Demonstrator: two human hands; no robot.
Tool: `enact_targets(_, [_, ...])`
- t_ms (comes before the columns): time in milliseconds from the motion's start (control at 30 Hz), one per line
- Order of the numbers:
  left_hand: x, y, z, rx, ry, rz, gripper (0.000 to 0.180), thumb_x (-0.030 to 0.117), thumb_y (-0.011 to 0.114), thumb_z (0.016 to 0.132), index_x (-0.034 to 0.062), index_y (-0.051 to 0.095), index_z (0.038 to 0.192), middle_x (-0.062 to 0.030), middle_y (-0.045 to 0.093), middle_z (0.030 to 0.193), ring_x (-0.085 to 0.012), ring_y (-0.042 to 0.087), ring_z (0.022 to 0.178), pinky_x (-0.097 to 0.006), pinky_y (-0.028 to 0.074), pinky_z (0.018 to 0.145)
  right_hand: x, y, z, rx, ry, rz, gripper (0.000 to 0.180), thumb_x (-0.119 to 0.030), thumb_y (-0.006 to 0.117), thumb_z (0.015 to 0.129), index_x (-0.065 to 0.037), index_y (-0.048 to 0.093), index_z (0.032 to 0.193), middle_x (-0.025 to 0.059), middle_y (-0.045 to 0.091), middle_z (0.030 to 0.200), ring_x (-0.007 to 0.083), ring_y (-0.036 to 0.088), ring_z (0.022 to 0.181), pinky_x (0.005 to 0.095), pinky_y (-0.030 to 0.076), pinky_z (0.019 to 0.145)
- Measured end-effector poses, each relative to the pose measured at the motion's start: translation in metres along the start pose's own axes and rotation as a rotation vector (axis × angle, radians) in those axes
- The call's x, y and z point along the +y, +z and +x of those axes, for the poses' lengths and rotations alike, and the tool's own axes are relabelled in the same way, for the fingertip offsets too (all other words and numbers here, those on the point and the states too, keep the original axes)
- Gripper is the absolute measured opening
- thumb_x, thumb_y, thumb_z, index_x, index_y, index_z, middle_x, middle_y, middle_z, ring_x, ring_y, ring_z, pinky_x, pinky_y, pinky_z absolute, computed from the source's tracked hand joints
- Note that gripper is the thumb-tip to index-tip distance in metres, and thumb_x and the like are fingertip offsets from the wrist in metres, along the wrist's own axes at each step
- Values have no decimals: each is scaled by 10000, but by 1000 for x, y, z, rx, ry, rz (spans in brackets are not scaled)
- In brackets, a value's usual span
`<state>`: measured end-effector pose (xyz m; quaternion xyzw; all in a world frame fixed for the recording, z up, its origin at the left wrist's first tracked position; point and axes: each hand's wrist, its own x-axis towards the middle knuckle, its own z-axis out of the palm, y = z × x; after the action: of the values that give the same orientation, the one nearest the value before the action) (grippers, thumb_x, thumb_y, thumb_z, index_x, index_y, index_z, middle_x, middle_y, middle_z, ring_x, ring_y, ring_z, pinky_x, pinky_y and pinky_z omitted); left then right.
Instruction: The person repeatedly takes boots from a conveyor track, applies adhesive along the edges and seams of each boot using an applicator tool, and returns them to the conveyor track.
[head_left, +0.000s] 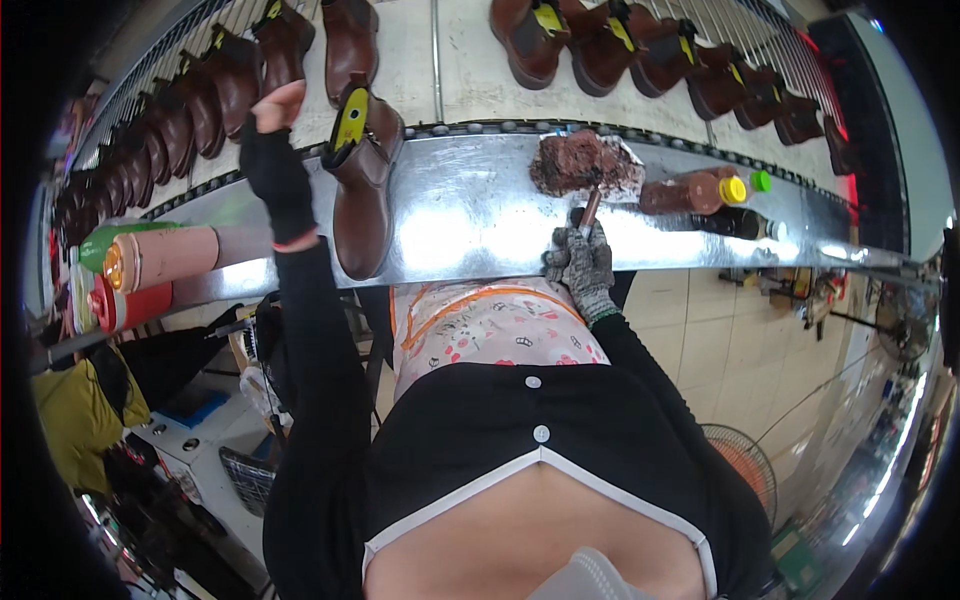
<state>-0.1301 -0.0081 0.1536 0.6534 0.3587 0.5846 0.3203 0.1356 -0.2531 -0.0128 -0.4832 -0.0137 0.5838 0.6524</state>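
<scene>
My left hand (279,108), in a black sleeve that leaves the fingers bare, is raised over the far side of the bench. Its fingers extend beside the toe of a brown ankle boot (284,45); whether they touch it I cannot tell. Another brown boot (362,200) lies on the metal ledge, toe toward me, with a yellow-green lining showing. My right hand (582,258), in a grey knitted glove, is closed around a thin brown stick-like tool (591,208). The tool's far end meets a lumpy, brown-stained mass (580,163) on a crumpled pale sheet.
Rows of brown boots (205,100) stand on the pale conveyor (460,85) beyond the ledge (470,210). Right of the stained mass lie a brown bottle with a yellow cap (690,192) and a dark bottle (735,223). A pink bottle (170,257) lies at the left end.
</scene>
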Motion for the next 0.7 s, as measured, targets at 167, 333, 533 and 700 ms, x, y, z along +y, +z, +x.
enact_targets(167, [-106,-39,35,-329,-501,-260,580,455,265,975,-21,543,1159,-77,612,1033,-139,543,946,-244,384,867,-23,11,-24,190,23,-410,516,-127,522,901,-152,282,1357,50,577,866,97,518,514,217,409,382])
enact_targets(333, [-122,-1,31,-566,-702,-460,704,572,283,926,-40,533,1169,-132,602,1067,-185,541,985,-278,371,903,-32,16,-39,112,-107,-300,528,-189,486,925,-144,240,1391,67,597,879,70,506,481,206,440,380])
enact_targets(533, [-124,21,35,-677,-465,-537,644,519,230,954,0,540,730,-119,552,735,-227,543,843,-369,360,963,-26,15,-37,21,-55,-316,523,-221,458,939,-162,235,1408,65,616,907,66,517,505,217,472,439])
enact_targets(700, [-117,19,31,-635,-515,-496,665,520,244,951,17,509,607,-97,493,626,-244,501,740,-365,374,876,-20,-2,-39,46,-166,-283,543,-189,473,930,-117,225,1408,80,609,844,43,510,495,169,431,418])
